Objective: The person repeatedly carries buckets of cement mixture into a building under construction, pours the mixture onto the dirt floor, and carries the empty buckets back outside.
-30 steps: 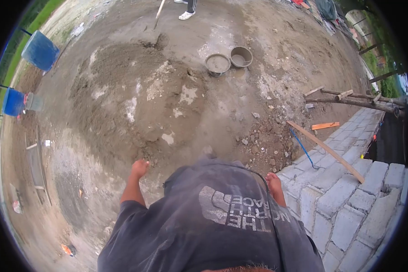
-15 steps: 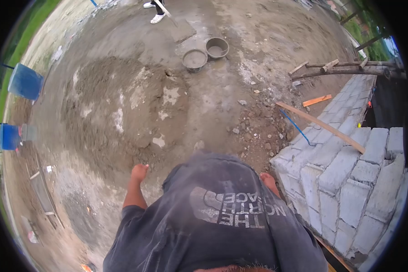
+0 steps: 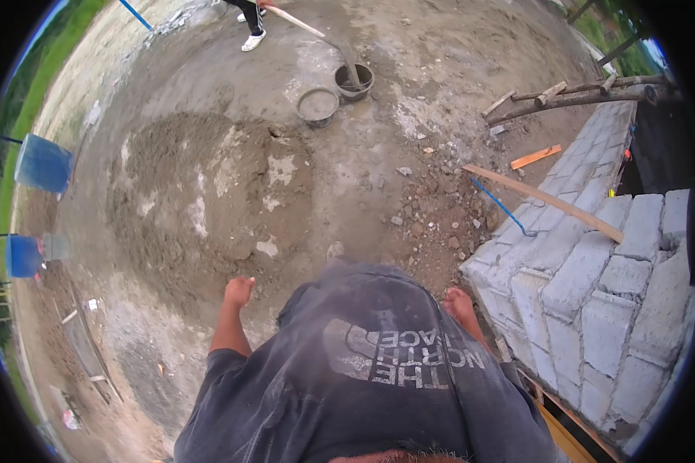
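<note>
My left hand (image 3: 240, 291) hangs beside my dark shirt, its fingers loosely curled with nothing visible in them. On the other side, my right hand (image 3: 458, 302) is also curled and looks bare, close to the grey block wall (image 3: 517, 285) but apart from it. Ahead on the ground stand two round buckets, a near bucket (image 3: 318, 123) full of grey mortar and a far bucket (image 3: 366, 91). A shovel (image 3: 297, 21) held by another person dips its mortar-covered blade into the far bucket.
The other person's white shoe (image 3: 253, 40) is at the top. Rubble (image 3: 432, 216) lies beside the wall. A wooden plank (image 3: 548, 202) rests across the blocks, near a blue bar (image 3: 502, 206). Blue containers (image 3: 44, 163) stand at left; a log railing (image 3: 571, 108) is at right.
The other person's shovel has moved from the ground into the far bucket. The buckets sit slightly lower and further left in view. My hands still hang at my sides.
</note>
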{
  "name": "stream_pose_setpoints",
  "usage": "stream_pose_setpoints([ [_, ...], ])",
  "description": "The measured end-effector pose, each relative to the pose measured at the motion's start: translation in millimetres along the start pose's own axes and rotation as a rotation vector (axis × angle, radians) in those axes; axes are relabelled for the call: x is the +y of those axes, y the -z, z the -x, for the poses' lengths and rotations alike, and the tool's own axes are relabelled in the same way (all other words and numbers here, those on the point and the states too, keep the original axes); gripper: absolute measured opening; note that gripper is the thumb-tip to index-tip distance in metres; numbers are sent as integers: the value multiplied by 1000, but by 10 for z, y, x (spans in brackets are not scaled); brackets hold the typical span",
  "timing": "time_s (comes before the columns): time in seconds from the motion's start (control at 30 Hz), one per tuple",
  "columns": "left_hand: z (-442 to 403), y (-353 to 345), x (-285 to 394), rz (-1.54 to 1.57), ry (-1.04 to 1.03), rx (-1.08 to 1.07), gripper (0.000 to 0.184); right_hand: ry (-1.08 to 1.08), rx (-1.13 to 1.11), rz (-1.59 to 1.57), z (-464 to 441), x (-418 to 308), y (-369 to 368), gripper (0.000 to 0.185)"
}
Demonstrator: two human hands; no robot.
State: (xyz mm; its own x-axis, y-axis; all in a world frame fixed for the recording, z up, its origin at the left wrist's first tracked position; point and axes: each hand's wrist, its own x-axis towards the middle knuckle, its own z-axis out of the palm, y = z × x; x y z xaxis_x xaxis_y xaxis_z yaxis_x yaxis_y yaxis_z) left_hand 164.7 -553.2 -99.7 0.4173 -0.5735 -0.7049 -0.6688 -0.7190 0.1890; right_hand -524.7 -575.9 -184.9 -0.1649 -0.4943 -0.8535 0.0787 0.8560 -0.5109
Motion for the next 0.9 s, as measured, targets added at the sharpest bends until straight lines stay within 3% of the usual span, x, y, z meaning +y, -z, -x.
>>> stream_pose_setpoints([
  [0.2, 84, 74, 28, 85, 27, 16, 41, -4, -19, 91, -48, 266, 219, 24],
  [0.6, 292, 5, -85, 19, -40, 224, 41, 33, -63, 175, -143, -313, 209, 24],
  [0.9, 415, -265, -330, 138, 75, 99, 44, 76, -110, 295, -93, -712, -58, 21],
])
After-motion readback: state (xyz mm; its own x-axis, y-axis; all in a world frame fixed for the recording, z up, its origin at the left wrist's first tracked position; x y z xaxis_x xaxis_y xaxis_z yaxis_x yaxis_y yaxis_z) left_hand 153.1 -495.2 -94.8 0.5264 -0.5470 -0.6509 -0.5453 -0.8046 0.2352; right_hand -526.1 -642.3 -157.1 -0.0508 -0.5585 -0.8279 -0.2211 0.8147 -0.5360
